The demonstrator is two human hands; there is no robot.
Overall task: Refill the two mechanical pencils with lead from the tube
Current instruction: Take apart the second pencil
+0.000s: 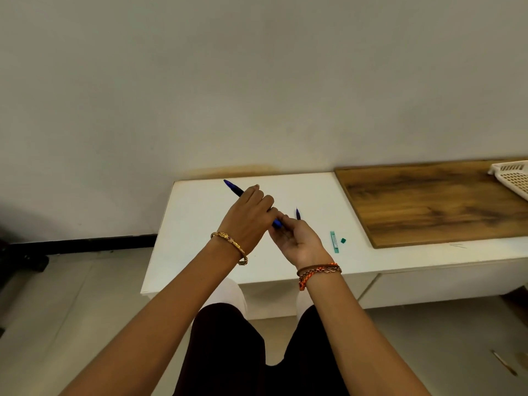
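My left hand (251, 212) grips a blue mechanical pencil (233, 187) above the white table (200, 252), its far end pointing up and left. My right hand (297, 238) meets the pencil's near end with its fingertips and also holds a second small blue piece (298, 214) that sticks up past the fingers. Whether this piece is a cap or the other pencil I cannot tell. The green lead tube (334, 242) lies on the table to the right of my right hand, with its small green cap (343, 240) beside it.
A wooden board (428, 201) lies on the table's right part, and a white perforated basket (511, 175) sits at the far right edge. A few thin leads (457, 246) lie near the board's front edge. A wall rises right behind the table.
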